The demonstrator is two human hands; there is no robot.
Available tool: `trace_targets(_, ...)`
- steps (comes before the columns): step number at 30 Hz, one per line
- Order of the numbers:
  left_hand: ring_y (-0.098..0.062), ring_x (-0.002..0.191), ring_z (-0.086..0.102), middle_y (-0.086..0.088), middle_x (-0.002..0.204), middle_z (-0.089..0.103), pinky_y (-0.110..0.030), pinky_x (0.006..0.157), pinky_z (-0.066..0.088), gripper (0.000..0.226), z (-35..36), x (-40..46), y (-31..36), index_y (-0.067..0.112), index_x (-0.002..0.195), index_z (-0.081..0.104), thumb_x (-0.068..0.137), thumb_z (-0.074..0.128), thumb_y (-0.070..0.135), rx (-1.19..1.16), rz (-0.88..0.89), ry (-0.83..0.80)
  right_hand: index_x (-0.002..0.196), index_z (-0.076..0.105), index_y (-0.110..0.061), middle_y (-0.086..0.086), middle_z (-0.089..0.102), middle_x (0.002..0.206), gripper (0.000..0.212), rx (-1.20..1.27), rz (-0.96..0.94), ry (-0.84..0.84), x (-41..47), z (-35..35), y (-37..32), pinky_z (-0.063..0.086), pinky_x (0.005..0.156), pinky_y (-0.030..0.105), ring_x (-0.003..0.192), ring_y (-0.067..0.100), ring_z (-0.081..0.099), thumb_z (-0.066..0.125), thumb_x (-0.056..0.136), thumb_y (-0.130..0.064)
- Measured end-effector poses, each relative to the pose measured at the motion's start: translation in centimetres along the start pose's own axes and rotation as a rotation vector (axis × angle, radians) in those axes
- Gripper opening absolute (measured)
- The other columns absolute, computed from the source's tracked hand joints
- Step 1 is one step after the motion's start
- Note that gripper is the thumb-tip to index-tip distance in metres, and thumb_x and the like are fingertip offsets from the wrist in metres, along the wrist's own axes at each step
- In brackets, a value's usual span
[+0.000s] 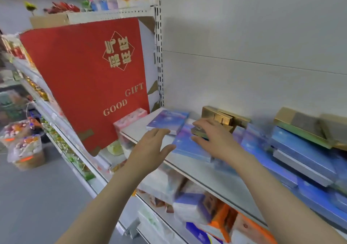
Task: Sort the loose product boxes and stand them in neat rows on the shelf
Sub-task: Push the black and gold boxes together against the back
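Observation:
Flat blue-purple boxes lie loose on the white shelf [197,170]. One blue box [167,120] lies flat near the shelf's left end, another blue box [189,146] lies beside it toward the front. My left hand [152,148] hovers open over the shelf's front edge, fingers spread, just short of these boxes. My right hand [212,136] reaches over the second blue box, fingers and thumb around a small gold-and-green box [200,132]. Behind it lie gold boxes [223,117]. A jumbled pile of blue boxes [300,155] topped by gold boxes [304,125] fills the right.
A big red "GOOD GIFT" carton [88,78] leans at the shelf's left end, with a pink box [129,120] at its foot. The lower shelf holds blurred packets [197,206]. Bagged goods [24,150] stand on the grey floor at left.

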State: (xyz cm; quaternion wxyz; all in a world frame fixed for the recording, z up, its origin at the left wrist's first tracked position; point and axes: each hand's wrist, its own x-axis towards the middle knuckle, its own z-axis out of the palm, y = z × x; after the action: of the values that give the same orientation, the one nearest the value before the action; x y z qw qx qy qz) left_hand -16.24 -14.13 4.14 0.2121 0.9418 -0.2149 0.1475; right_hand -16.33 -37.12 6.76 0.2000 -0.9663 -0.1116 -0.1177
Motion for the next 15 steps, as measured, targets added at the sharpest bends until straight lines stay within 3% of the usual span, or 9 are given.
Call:
trace_targets(6,-0.021,0.135,0.041,-0.003,0.146,0.048,-0.031,0.109,0.031,0.059,3.5,6.7,-6.5,0.019,0.142,0.046,0.093,0.053,0.051,-0.100,0.078,-0.109,0.139,0.050,-0.022,0.005,0.054,0.138,0.051,0.036,0.260,-0.071,6.2,5.4,-1.1,0.042,0.103,0.037,0.125,0.024,0.049,0.057,0.094,-0.045)
trace_targets(9,-0.021,0.145,0.027,-0.005,0.156,0.033,-0.033,0.115,0.023,0.086,5.1,9.0,-9.8,0.022,0.149,0.037,0.082,0.026,0.074,-0.043,0.097,-0.217,0.143,0.045,-0.022,0.006,0.049,0.146,0.054,-0.002,0.347,-0.074,8.8,7.4,-1.8,0.036,0.110,0.040,0.137,0.025,0.039,0.052,0.096,-0.049)
trace_targets(11,-0.020,0.148,0.019,-0.005,0.159,0.025,-0.034,0.116,0.020,0.102,6.0,9.9,-12.0,0.023,0.151,0.032,0.069,0.005,0.077,-0.021,0.083,-0.249,0.147,0.040,-0.022,0.005,0.046,0.149,0.059,-0.075,0.400,-0.081,10.2,8.6,-2.2,0.031,0.114,0.042,0.144,0.025,0.030,0.048,0.096,-0.053)
trace_targets(15,-0.017,0.150,0.010,-0.003,0.162,0.017,-0.028,0.118,0.011,0.106,7.4,9.5,-14.4,0.025,0.152,0.027,0.067,0.001,0.083,-0.115,0.130,-0.265,0.152,0.030,-0.017,0.009,0.043,0.152,0.069,-0.138,0.479,-0.149,12.4,10.7,-3.7,0.024,0.117,0.043,0.144,0.030,0.028,0.043,0.097,-0.057)
